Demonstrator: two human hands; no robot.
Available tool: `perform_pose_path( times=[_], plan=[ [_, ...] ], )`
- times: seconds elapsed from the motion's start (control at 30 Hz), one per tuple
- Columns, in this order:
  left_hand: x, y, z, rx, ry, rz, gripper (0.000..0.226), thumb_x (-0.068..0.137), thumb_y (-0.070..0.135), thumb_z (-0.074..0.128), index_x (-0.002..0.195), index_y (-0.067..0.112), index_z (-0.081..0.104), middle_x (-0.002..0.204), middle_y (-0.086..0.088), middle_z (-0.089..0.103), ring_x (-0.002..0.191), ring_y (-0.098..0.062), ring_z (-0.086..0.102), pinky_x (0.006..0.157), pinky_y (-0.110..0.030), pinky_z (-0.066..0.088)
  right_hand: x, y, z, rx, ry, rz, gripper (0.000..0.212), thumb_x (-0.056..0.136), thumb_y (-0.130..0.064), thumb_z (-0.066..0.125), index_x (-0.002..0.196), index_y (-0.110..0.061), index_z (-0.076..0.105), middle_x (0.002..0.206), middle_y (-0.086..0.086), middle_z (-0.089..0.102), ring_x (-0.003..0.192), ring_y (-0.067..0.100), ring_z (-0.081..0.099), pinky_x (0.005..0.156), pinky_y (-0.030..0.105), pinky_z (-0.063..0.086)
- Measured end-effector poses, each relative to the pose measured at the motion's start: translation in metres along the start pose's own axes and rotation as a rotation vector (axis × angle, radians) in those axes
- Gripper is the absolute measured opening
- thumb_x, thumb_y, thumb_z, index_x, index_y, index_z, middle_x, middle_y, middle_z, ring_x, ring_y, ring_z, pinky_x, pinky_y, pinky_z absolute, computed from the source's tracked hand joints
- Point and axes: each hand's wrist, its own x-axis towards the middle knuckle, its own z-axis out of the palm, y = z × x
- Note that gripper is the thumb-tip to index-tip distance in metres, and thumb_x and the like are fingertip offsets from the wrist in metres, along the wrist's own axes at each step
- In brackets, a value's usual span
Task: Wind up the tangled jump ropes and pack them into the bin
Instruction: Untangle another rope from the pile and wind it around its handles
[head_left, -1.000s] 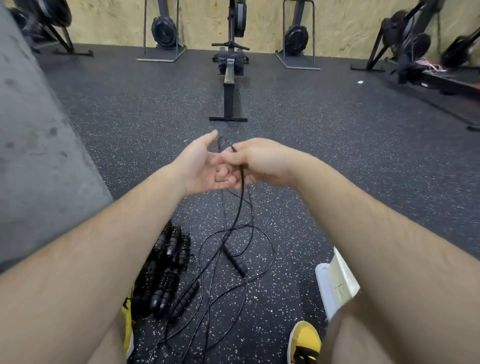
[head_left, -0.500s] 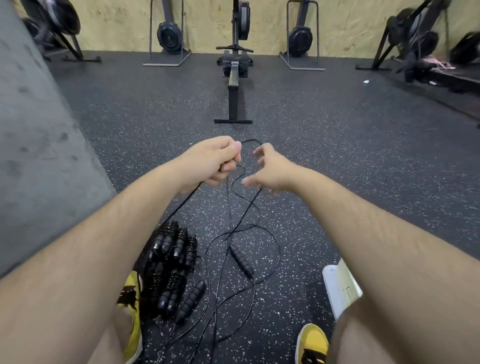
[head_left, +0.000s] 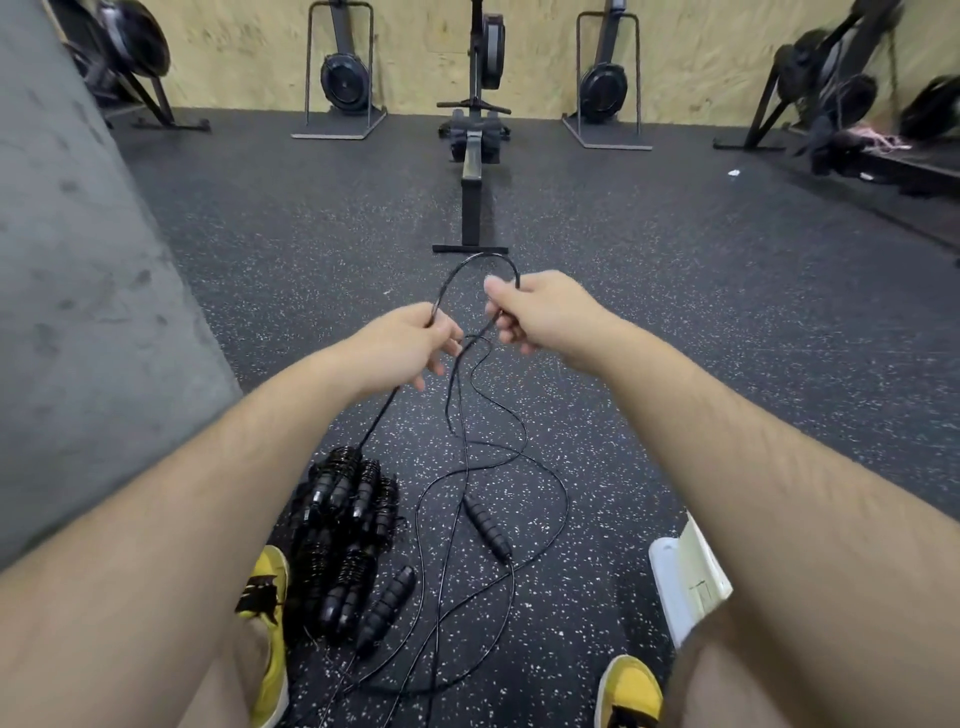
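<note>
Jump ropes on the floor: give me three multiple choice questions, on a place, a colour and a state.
1. Where is the pile of wound ropes? A beside the left shoe B up in the air C across the room
2. The shoes are: A red B yellow C white
3. The left hand and right hand: A both empty B both hold the rope C only one holds it
1 A, the pile lies by that shoe. 2 B, both look yellow. 3 B, the rope arches between both grips.

Left of the rope pile (head_left: 340, 540) a concrete wall (head_left: 78, 312) blocks me; right, the loose jump rope (head_left: 485, 526) sprawls; beyond, open floor (head_left: 675, 338).
</note>
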Motion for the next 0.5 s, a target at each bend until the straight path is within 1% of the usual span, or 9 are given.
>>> perform_pose_path(
  times=[0.07, 0.1, 0.17, 0.23, 0.3, 0.33, 0.4, 0.47, 0.5],
  plan=[
    [-0.001, -0.002, 0.007, -0.041, -0.094, -0.001, 0.020, 0.109, 0.023, 0.043, 0.119, 0.015, 0.059, 0.118, 0.004, 0.071, 0.092, -0.014, 0.064, 0.079, -0.037, 0.059, -0.001, -0.009, 0.001, 0.163, 0.054, -0.050, 0.033, 0.102, -0.037, 0.054, 0.083, -0.012, 0.064, 0.065, -0.002, 0.057, 0.055, 0.010, 0.057, 0.048, 0.023, 0.043],
    [-0.002, -0.002, 0.010, -0.097, -0.155, 0.003, 0.020, 0.108, 0.023, 0.046, 0.122, 0.017, 0.060, 0.120, 0.006, 0.072, 0.095, -0.013, 0.063, 0.086, -0.037, 0.056, -0.001, -0.012, 0.001, 0.238, 0.068, -0.064, 0.032, 0.101, -0.037, 0.055, 0.083, -0.012, 0.064, 0.066, -0.002, 0.056, 0.057, 0.011, 0.058, 0.048, 0.023, 0.043],
    [-0.004, 0.000, 0.013, -0.057, -0.198, 0.033, 0.020, 0.107, 0.026, 0.049, 0.118, 0.022, 0.065, 0.113, 0.012, 0.075, 0.095, -0.011, 0.062, 0.090, -0.031, 0.049, -0.003, -0.015, -0.001, 0.357, 0.071, -0.087, 0.029, 0.101, -0.035, 0.056, 0.089, -0.010, 0.064, 0.070, 0.000, 0.058, 0.062, 0.012, 0.059, 0.050, 0.024, 0.044],
    [-0.004, 0.006, 0.014, 0.107, -0.100, 0.083, 0.023, 0.107, 0.029, 0.047, 0.105, 0.022, 0.069, 0.098, 0.016, 0.077, 0.075, -0.007, 0.058, 0.075, -0.025, 0.043, -0.004, -0.016, -0.003, 0.469, 0.072, -0.104, 0.020, 0.102, -0.026, 0.056, 0.096, -0.008, 0.060, 0.077, 0.003, 0.060, 0.065, 0.013, 0.061, 0.051, 0.024, 0.045],
    [-0.002, 0.014, 0.017, 0.125, 0.035, 0.134, 0.025, 0.108, 0.025, 0.045, 0.098, 0.017, 0.067, 0.088, 0.009, 0.077, 0.057, 0.003, 0.053, 0.063, -0.018, 0.040, -0.003, -0.015, -0.007, 0.510, 0.099, -0.075, 0.006, 0.096, -0.008, 0.054, 0.090, -0.007, 0.054, 0.077, 0.007, 0.058, 0.061, 0.015, 0.060, 0.050, 0.027, 0.042],
    [-0.001, 0.018, 0.017, 0.085, 0.094, 0.163, 0.025, 0.108, 0.023, 0.045, 0.097, 0.015, 0.066, 0.085, 0.006, 0.077, 0.052, 0.006, 0.051, 0.057, -0.014, 0.040, -0.003, -0.013, -0.007, 0.451, 0.113, -0.042, 0.005, 0.087, -0.003, 0.054, 0.085, -0.006, 0.051, 0.074, 0.008, 0.056, 0.057, 0.016, 0.058, 0.049, 0.029, 0.039],
    [0.001, 0.025, 0.016, -0.082, 0.191, 0.206, 0.024, 0.107, 0.019, 0.045, 0.094, 0.012, 0.064, 0.080, 0.002, 0.076, 0.053, -0.003, 0.055, 0.056, -0.016, 0.046, -0.008, -0.006, -0.004, 0.183, 0.037, 0.024, 0.015, 0.074, -0.003, 0.056, 0.088, -0.003, 0.052, 0.073, 0.010, 0.057, 0.054, 0.016, 0.054, 0.047, 0.029, 0.039],
    [0.004, 0.031, 0.014, -0.308, 0.237, 0.242, 0.027, 0.108, 0.016, 0.043, 0.090, 0.011, 0.062, 0.075, -0.002, 0.072, 0.058, -0.013, 0.058, 0.058, -0.025, 0.050, -0.018, 0.002, 0.008, -0.058, -0.216, 0.049, 0.027, 0.080, -0.007, 0.066, 0.104, -0.005, 0.055, 0.089, 0.012, 0.064, 0.062, 0.013, 0.059, 0.051, 0.029, 0.045],
    [0.006, 0.033, 0.014, -0.404, 0.243, 0.249, 0.027, 0.108, 0.015, 0.042, 0.089, 0.011, 0.061, 0.074, -0.002, 0.070, 0.059, -0.014, 0.058, 0.058, -0.026, 0.049, -0.024, 0.006, 0.017, -0.128, -0.337, 0.050, 0.031, 0.084, -0.014, 0.070, 0.112, -0.009, 0.056, 0.101, 0.011, 0.067, 0.069, 0.012, 0.061, 0.055, 0.029, 0.047]
  ],
)
